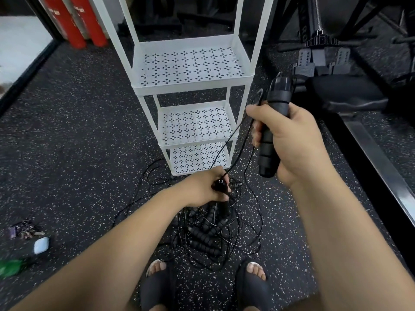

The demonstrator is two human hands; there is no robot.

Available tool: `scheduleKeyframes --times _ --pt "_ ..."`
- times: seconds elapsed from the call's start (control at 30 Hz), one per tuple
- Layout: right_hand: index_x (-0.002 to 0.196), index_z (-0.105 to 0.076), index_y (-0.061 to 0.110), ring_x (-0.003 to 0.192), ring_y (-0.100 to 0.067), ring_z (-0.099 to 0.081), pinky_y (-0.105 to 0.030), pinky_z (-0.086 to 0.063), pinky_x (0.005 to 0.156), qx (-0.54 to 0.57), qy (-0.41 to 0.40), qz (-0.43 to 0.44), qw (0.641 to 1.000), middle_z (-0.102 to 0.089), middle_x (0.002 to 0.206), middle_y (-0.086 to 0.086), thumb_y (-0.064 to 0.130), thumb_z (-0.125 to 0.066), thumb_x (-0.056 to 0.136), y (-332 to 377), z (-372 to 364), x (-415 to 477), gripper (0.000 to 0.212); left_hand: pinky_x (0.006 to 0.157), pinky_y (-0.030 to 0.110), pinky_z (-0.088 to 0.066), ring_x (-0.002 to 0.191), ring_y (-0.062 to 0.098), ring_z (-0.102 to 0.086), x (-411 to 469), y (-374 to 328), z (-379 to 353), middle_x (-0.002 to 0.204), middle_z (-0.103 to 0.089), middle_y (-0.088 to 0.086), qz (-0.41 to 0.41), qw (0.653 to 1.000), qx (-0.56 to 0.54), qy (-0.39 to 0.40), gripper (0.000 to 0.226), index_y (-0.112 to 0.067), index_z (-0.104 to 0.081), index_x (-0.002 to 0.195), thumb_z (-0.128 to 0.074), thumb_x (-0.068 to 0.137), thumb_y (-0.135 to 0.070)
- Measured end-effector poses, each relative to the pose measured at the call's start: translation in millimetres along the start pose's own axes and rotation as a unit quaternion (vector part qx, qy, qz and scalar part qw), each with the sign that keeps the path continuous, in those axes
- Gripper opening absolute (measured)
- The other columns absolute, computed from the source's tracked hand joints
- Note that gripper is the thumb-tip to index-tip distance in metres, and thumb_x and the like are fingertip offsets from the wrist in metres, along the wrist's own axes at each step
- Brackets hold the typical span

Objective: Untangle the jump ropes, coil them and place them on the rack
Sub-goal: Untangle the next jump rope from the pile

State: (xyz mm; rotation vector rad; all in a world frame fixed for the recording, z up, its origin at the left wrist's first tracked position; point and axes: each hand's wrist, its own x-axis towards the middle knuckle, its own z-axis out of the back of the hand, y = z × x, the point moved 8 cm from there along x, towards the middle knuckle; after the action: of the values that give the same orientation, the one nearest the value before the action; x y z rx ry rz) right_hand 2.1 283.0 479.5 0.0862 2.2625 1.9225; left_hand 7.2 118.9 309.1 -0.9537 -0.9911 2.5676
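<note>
Jump ropes (208, 232) lie tangled on the floor (78, 142), just before the rack (193, 86). The right hand (289, 140) has its fingers (256, 133) closed around the raised handle (275, 122). The left hand (199, 189) grips the lower handle (221, 187), probably to draw one rope free.

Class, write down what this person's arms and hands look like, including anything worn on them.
The left forearm and right forearm are bare right to the frame edge: no sleeves show. The left hand and right hand are bare too, with no gloves, rings, watch or wristband visible.
</note>
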Motion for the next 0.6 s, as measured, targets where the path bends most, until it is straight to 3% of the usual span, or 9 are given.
scheduleKeyframes --times 0.13,0.2,0.3,0.53,0.6 --pt "0.096 -0.067 0.01 0.058 -0.015 -0.051 -0.028 -0.046 0.056 0.002 -0.013 -0.019 1.0 -0.06 0.07 -0.003 0.025 -0.082 0.095 -7 6 1 0.021 0.106 0.046 -0.055 0.11 0.012 -0.071 -17 -23 31 0.123 -0.07 -0.013 -0.036 0.999 -0.001 -0.032 0.043 -0.036 -0.056 0.121 -0.079 0.089 -0.054" --pt "0.1 -0.071 0.01 0.058 -0.015 -0.052 -0.027 -0.046 0.055 0.007 -0.029 -0.03 0.999 -0.06 0.071 -0.002 0.036 -0.081 0.096 -10 8 0 0.028 0.111 0.045 -0.05 0.116 0.012 -0.067 -32 -38 46 0.128 -0.069 -0.012 -0.052 0.998 -0.005 -0.044 0.039 -0.035 -0.053 0.119 -0.075 0.093 -0.053" --pt "0.098 -0.075 0.012 0.059 -0.015 -0.052 -0.027 -0.046 0.055 0.027 -0.038 -0.043 0.998 -0.059 0.072 -0.003 0.046 -0.076 0.098 -10 7 -1 0.034 0.111 0.044 -0.049 0.111 0.009 -0.067 -52 -53 66 0.116 -0.071 -0.014 -0.067 0.994 -0.025 -0.078 0.031 -0.041 -0.05 0.115 -0.072 0.097 -0.051" --pt "0.111 -0.074 0.002 0.063 -0.018 -0.054 -0.035 -0.045 0.062 0.007 -0.007 -0.071 0.997 -0.062 0.075 -0.009 0.054 -0.062 0.103 -18 -9 -7 0.054 0.113 0.05 -0.046 0.121 0.011 -0.065 -84 -67 103 0.126 -0.073 -0.016 -0.086 0.971 -0.147 -0.171 0.026 -0.052 -0.054 0.126 -0.064 0.102 -0.053" --pt "0.11 -0.076 0.005 0.067 -0.021 -0.055 -0.04 -0.045 0.068 0.002 0.012 -0.087 0.996 -0.063 0.076 -0.01 0.05 -0.052 0.106 -23 -17 -9 0.051 0.104 0.044 -0.048 0.111 0.009 -0.065 -89 -70 110 0.127 -0.072 -0.019 -0.1 0.964 -0.155 -0.192 0.031 -0.058 -0.052 0.133 -0.062 0.103 -0.053"
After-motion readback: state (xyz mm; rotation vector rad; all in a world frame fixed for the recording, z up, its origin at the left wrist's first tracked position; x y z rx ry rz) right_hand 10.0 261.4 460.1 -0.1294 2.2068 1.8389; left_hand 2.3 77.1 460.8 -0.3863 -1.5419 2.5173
